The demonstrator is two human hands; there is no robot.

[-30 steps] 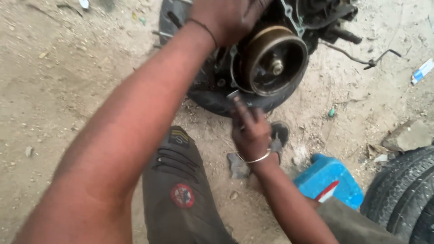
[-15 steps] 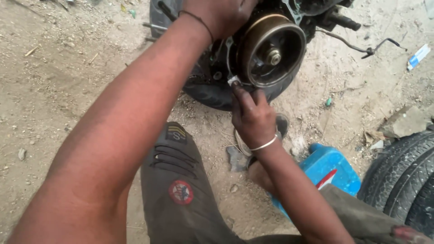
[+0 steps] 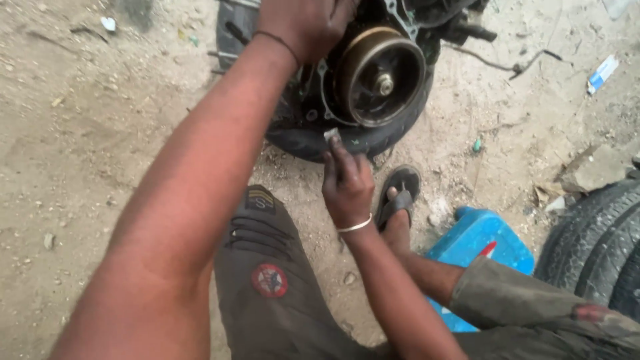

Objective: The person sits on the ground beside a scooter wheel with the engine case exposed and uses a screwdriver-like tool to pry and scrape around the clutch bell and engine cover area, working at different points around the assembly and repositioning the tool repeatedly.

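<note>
sandy, littered ground (image 3: 87,133) fills the scene outdoors, pale and scattered with pebbles and scraps. a small white and blue packet (image 3: 603,72) lies flat on the dirt at the far right, a long rectangle set at a slant; a tiny green scrap (image 3: 477,145) sits nearer the middle. a blue plastic stool (image 3: 481,248) stands at the near right, just beside a stack of black tyres (image 3: 600,233) at the right edge. a round red and white patch (image 3: 270,280) is sewn on the dark trouser leg (image 3: 267,267) in the foreground.

a small engine (image 3: 373,73) with a round brass-coloured wheel (image 3: 381,75) rests on a black tyre (image 3: 347,140) at the far middle. the left hand (image 3: 310,23) grips the engine's top left edge, fingers curled shut over it. the right hand (image 3: 347,183), with a silver bangle on the wrist, reaches up from below; its fingers are together, pinching a small pale grey piece (image 3: 331,135) at the tips, just under the wheel and against the tyre. a foot in a black sandal (image 3: 399,193) rests right of that hand.
</note>
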